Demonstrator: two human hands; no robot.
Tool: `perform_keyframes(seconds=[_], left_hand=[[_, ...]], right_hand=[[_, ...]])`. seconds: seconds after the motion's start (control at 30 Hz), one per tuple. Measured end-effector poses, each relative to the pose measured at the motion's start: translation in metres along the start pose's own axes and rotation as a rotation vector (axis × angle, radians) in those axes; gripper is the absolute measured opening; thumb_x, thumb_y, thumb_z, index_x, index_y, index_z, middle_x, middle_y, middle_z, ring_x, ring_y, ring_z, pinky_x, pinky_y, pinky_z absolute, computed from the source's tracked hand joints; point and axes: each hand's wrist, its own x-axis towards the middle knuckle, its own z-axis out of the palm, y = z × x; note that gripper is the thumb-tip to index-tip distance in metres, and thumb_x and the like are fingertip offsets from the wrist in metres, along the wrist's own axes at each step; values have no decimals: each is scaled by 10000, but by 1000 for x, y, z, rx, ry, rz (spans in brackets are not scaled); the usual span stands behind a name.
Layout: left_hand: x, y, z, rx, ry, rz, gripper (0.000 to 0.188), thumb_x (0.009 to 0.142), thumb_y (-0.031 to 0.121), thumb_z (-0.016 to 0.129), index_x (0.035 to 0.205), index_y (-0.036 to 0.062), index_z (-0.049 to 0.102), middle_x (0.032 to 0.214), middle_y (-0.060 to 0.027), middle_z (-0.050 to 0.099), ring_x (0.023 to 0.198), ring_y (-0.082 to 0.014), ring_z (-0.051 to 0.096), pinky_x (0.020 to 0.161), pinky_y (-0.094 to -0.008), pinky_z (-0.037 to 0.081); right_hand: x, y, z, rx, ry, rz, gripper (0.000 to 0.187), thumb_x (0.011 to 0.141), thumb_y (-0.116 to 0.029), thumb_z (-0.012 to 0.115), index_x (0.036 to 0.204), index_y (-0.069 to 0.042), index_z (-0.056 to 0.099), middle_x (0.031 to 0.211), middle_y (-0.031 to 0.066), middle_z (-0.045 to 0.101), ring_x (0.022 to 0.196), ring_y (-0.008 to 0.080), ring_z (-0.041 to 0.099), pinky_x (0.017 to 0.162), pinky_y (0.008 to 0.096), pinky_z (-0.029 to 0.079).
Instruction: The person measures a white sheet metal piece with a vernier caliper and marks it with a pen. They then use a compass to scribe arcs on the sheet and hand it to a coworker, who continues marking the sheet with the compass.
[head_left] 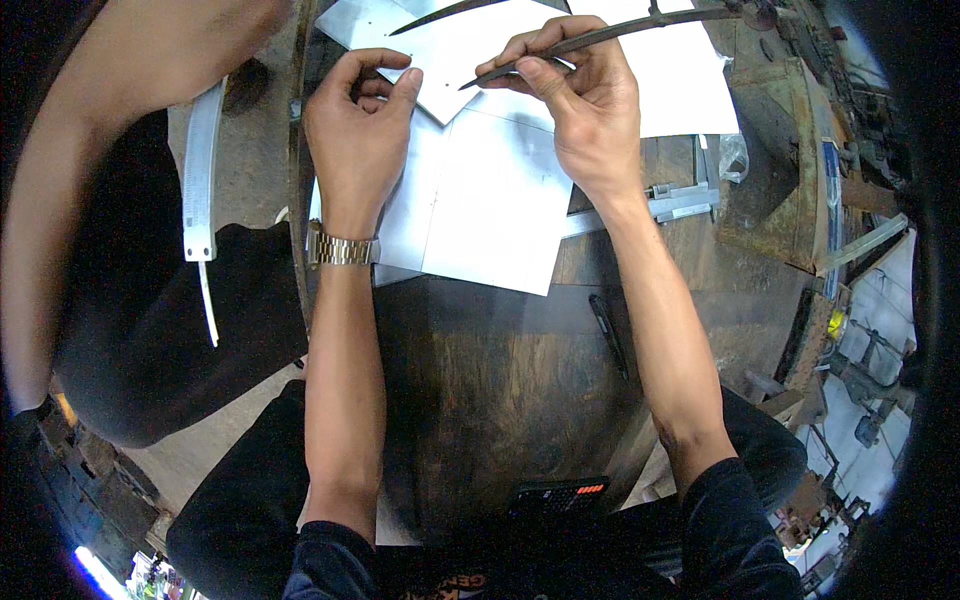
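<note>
My right hand (590,100) grips a long dark pointed metal leg (610,32), apparently part of a large pair of dividers. Its tip rests on or just above a pale flat plate (445,100) near a small dark mark. A second dark point (430,17) shows at the top edge; whether both legs join is out of view. On the plate's left side lies my left hand (360,130), fingers curled and thumb close to the index finger, with nothing visible between them. White sheets (500,200) lie under the plate and both hands.
A caliper (680,203) lies right of the sheets, beside a clear plastic scrap (733,158). A black pen (608,335) and calculator (560,496) are nearer me. At left, another person's arm (150,60) reaches in beside a second caliper (203,170). A rusty metal block (775,180) stands right.
</note>
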Motion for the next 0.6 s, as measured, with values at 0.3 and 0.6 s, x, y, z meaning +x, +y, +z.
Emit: perform_keyframes(seconds=[0.3, 0.6], left_hand=[[-6, 7, 2, -186, -73, -71, 167, 921, 102, 739, 1059, 27, 682, 809, 44, 595, 661, -15, 498, 576, -180, 387], [-8, 11, 2, -268, -139, -93, 227, 963, 126, 697, 1158, 33, 626, 878, 11, 653, 721, -25, 570, 603, -195, 442]], right_hand=[[-9, 27, 1, -3, 42, -69, 191, 972, 28, 595, 1129, -5, 492, 994, 141, 682, 966, 244, 723, 873, 349, 616], [-14, 20, -4, 14, 0, -104, 194, 968, 25, 604, 1128, -20, 503, 999, 133, 685, 971, 228, 719, 875, 328, 598]])
